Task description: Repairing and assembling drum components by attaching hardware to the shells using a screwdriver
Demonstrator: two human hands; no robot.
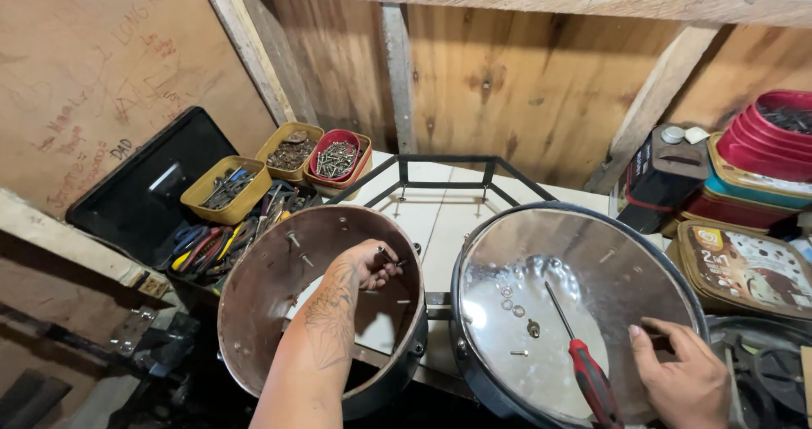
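Observation:
My left hand (365,264) reaches inside a brown drum shell (254,311) and pinches a small bolt (391,256) near the shell's far inner wall. Other bolts stick through the shell's wall. My right hand (681,377) rests open on the clear drum head (592,260) of a second drum at the right. A red-handled screwdriver (584,366) lies on that drum head just left of my right hand. Several small washers and nuts (512,304) lie loose on the drum head.
An open black toolbox (144,196) with pliers and hand tools stands at the left. Yellow tubs (227,188) and a red tub (337,158) hold screws. A black metal frame (440,175) sits on the white table behind the drums. Stacked plastic tubs (761,167) fill the right.

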